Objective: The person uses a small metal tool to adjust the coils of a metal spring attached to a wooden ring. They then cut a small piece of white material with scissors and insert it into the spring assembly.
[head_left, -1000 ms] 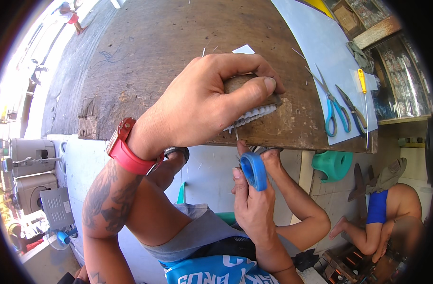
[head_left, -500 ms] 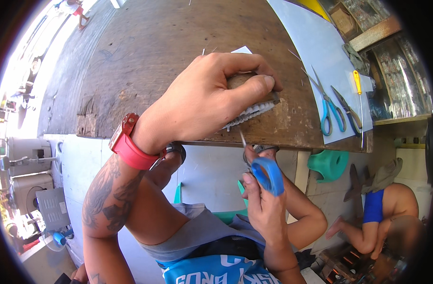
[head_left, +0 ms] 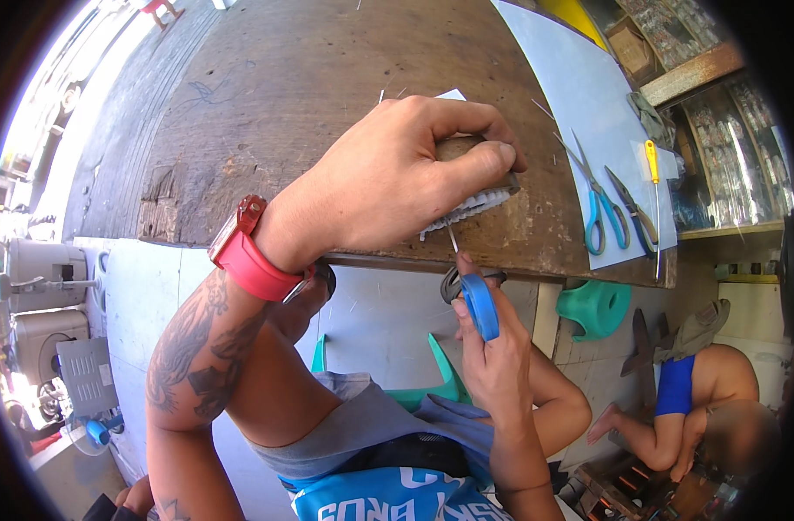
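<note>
Left hand [head_left: 388, 178] clamps a small white-edged piece [head_left: 471, 206] on the worn wooden table [head_left: 267, 104] at its near edge. Right hand [head_left: 492, 356] grips blue-handled scissors [head_left: 477, 300], blades angled up under it. Risk: blade tip so near the fingers [head_left: 488, 161] could nick them, or the piece slips off.

A worn, scratched dark wooden worktable [head_left: 267, 95] fills the upper centre of the frame. A pale grey sheet [head_left: 579, 95] covers its right end. Below the table edge lies a light tiled floor [head_left: 388, 313], in full daylight. Strong sunlight washes out the upper left. A green plastic stool [head_left: 597, 306] stands on the floor at right centre. Shelving with glass-fronted compartments [head_left: 727, 148] occupies the upper right. Grey machines [head_left: 32, 304] stand along the left edge.
</note>
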### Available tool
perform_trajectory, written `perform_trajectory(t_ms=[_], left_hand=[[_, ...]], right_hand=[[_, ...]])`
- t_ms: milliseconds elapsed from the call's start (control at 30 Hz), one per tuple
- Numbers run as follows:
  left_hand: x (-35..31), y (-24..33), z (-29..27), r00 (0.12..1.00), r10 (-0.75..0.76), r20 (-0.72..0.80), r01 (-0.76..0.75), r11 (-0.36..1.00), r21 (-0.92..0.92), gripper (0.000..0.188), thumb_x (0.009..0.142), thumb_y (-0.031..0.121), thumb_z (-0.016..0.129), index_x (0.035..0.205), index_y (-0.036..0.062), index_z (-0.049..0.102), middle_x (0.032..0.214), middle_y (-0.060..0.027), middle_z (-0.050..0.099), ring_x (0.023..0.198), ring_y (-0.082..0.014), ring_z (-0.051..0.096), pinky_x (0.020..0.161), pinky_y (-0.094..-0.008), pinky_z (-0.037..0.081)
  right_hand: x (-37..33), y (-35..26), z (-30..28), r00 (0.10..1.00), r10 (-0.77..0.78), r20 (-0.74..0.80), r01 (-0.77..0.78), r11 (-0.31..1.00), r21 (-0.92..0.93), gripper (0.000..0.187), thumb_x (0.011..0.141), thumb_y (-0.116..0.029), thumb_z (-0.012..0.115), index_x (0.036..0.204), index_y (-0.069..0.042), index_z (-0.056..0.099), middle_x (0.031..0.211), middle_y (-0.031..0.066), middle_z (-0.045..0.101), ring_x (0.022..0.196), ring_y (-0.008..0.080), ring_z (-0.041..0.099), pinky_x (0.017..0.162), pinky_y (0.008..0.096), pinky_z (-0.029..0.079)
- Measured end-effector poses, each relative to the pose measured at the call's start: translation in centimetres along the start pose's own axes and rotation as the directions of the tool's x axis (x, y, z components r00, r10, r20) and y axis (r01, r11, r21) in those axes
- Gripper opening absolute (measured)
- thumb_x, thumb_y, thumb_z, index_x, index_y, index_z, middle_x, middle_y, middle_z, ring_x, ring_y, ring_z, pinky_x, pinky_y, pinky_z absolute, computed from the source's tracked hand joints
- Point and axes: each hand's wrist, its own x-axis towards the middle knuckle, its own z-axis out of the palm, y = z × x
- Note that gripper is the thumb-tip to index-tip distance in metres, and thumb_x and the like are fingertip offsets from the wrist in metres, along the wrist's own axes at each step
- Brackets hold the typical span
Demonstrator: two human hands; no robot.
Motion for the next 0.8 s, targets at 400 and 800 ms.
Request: perform_trajectory(t_ms=[400, 800], left_hand=[[0.0, 0.1, 0.0, 1.0, 0.001, -0.008, -0.001, 1.0, 0.026, 0.042, 0.113, 0.036, 0.061, 0.123, -0.0012, 0.077, 0.113, -0.0124, 0.08, 0.108, -0.0193, 0.073, 0.1, -0.0352, 0.057], [0.0, 0.0, 0.2, 1.0, -0.012, -0.007, 0.012, 1.0, 0.004, 0.04, 0.112, 0.035, 0.063, 0.121, -0.0014, 0.077, 0.112, -0.012, 0.08, 0.107, -0.0183, 0.073, 0.098, -0.0354, 0.057]], right_hand=[[0.4, 0.2, -0.1, 1.0, -0.011, 0.008, 0.011, 1.0, -0.021, 0.073, 0.096, 0.009, 0.065, 0.164, -0.014, 0.056, 0.091, 0.0161, 0.066, 0.08, 0.0325, 0.065, 0.079, 0.0438, 0.056], [0.7, -1.1, 0.2, 1.0, 0.028, 0.001, -0.028, 0.999, -0.042, 0.076, 0.096, 0.008, 0.066, 0.167, -0.018, 0.053, 0.089, 0.0147, 0.064, 0.079, 0.0313, 0.066, 0.079, 0.0436, 0.057]])
